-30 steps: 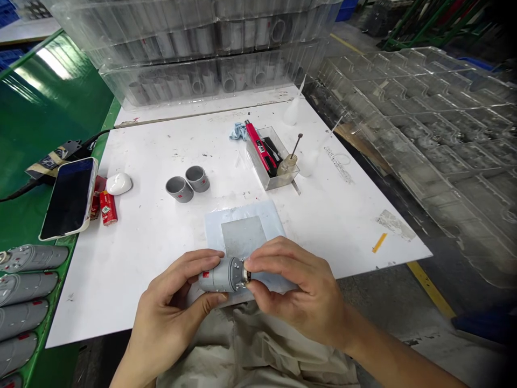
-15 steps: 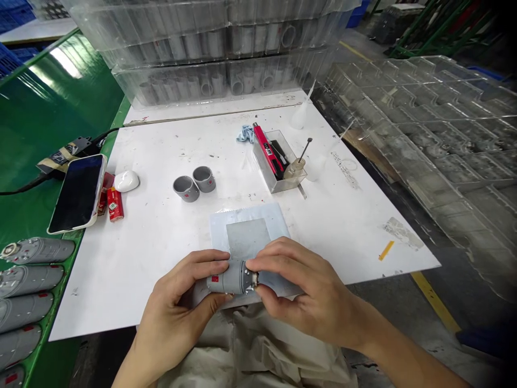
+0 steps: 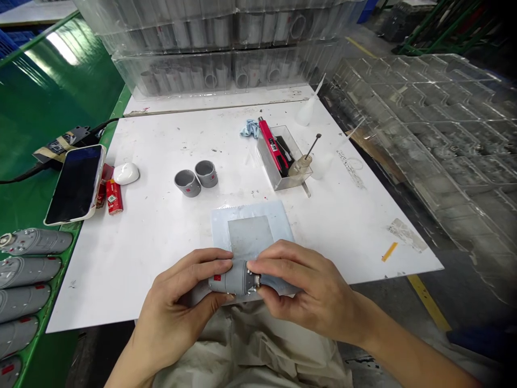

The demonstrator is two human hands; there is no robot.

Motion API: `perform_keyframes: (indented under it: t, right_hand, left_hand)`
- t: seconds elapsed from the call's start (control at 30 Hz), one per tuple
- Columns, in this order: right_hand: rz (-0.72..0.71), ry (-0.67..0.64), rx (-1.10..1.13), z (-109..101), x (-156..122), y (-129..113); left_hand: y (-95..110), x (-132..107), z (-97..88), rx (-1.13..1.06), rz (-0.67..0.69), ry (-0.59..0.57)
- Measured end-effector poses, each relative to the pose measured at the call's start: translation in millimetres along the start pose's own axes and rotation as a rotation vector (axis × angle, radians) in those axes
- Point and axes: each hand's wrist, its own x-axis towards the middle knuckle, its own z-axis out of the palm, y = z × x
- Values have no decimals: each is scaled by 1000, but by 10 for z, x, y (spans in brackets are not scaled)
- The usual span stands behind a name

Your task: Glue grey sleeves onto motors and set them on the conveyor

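A small grey cylindrical motor [image 3: 231, 281] with a red mark lies sideways between both hands, just above the near edge of the white table [image 3: 161, 237]. My left hand [image 3: 181, 302] grips its body between thumb and fingers. My right hand [image 3: 301, 288] pinches the metal end of the motor with thumb and forefinger. Right behind the hands lies a pale blue mat [image 3: 250, 231] with a grey square in its middle.
Two grey cups [image 3: 196, 179] stand mid-table. A clear box [image 3: 285, 161] holds a red tool [image 3: 271, 143] and a small bottle. A phone [image 3: 76, 183], a red lighter [image 3: 114, 196] and a white case [image 3: 126, 173] lie left. Grey motors [image 3: 28, 269] fill the left side. Clear trays [image 3: 210, 48] stack behind.
The hands and the motor stay nearly still. The view has shifted slightly, and my right fingers have turned a little on the motor's end.
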Motion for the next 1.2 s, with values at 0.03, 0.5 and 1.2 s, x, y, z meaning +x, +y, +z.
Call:
perform_keyframes:
  t: [0.03,0.5,1.2]
  right_hand:
    - [-16,7,-5,6,-4,8]
    - [239,95,135,-20,-12,-80]
    - [612,486,-214,-663,440,18]
  left_hand:
    - [-1,0,2,-1,2,0]
    - [95,-20,83,-67,-207,135]
    - [18,245,314,154,16,165]
